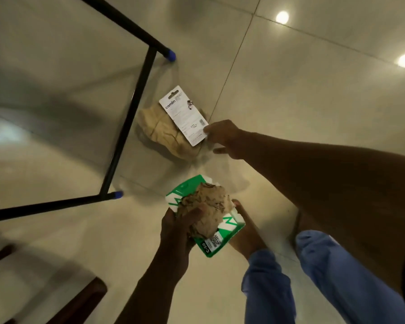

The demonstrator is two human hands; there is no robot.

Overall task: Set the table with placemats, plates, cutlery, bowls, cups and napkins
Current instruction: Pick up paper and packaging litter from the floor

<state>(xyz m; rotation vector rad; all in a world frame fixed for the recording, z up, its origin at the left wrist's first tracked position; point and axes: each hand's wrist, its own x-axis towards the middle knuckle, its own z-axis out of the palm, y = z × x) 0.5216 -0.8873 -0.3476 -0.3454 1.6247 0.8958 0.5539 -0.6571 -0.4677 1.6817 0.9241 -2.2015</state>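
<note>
Crumpled brown paper (206, 213) + green box (222, 239) gripped in L hand (180, 228) | white card pack (184, 115) pinched by R hand (225, 136) | above floor tiles (290, 90)

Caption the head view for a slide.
Left hand grips crumpled paper on a green pack; right hand pinches a white card.

Green-white box (229, 232); brown crumpled paper (206, 206); white card (185, 115); black frame (129, 115), blue feet.
</note>
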